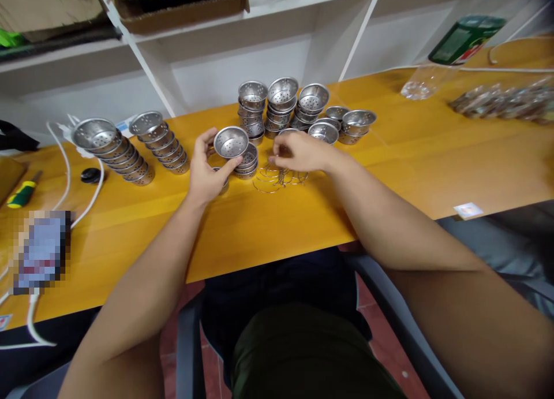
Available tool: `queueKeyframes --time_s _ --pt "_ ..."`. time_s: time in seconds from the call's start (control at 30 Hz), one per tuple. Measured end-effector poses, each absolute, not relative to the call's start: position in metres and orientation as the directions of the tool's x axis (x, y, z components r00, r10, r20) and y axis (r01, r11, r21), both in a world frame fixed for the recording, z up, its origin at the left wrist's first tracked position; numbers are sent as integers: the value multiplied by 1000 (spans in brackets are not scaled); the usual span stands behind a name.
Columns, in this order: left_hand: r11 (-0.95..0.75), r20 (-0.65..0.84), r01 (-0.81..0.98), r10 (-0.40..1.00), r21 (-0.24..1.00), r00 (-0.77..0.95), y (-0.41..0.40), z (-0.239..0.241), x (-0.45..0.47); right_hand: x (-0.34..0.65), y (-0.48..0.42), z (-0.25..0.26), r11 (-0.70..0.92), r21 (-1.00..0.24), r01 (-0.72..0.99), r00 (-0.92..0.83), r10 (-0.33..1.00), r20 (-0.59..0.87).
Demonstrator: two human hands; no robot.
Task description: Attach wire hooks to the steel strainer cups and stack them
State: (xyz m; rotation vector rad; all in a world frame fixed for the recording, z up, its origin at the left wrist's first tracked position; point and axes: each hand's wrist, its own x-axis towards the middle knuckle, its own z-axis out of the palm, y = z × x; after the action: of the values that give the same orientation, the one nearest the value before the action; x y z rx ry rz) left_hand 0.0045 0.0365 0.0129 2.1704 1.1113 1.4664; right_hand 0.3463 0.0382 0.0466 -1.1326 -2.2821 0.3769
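Note:
Tilted toward me, a perforated metal cup (231, 140) is held by its sides between the thumb and fingers of my left hand (206, 171). Just right of it, a short stack of the same cups (247, 163) stands on the table, and another cup is partly hidden behind my left thumb. My right hand (296, 150) is over a loose pile of thin wire rings (281, 179), its fingers curled together at the pile's top edge. Whatever its fingertips grip is too small to make out.
Taller cup stacks stand at the back (283, 93) and lean at the left (125, 156). A blurred phone (41, 252), white cables and a screwdriver (23, 192) lie left. A plastic bottle (463, 41) and bagged items (506, 101) are at the right. White shelving (242, 52) rises behind.

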Motion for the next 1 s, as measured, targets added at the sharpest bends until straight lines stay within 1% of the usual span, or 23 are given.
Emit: queueKeyframes --time_s 0.07,0.13,0.17,0.27,0.37,0.47,0.7,1.0 --pt "-644 620 413 755 644 212 36 12 8 347 40 43 612 -438 658 -499 791 354" --pt "-633 591 384 771 672 238 34 13 10 341 39 42 623 -440 647 -461 779 425" --pt "-629 580 368 776 684 248 34 14 11 336 37 43 631 -462 623 -434 770 467" --pt "-628 565 344 778 698 276 30 18 13 318 31 44 687 -553 471 -393 725 566" --pt "-630 556 381 776 676 297 26 22 13 302 27 40 728 -588 352 -403 685 607" --pt "-627 539 408 779 664 319 22 25 12 294 28 35 730 -598 332 -390 683 617" --pt "-592 490 371 804 716 336 23 28 9 294 32 33 713 -632 304 -404 697 593" --pt "-572 469 340 814 746 342 29 28 9 293 39 32 685 -653 323 -379 726 573"
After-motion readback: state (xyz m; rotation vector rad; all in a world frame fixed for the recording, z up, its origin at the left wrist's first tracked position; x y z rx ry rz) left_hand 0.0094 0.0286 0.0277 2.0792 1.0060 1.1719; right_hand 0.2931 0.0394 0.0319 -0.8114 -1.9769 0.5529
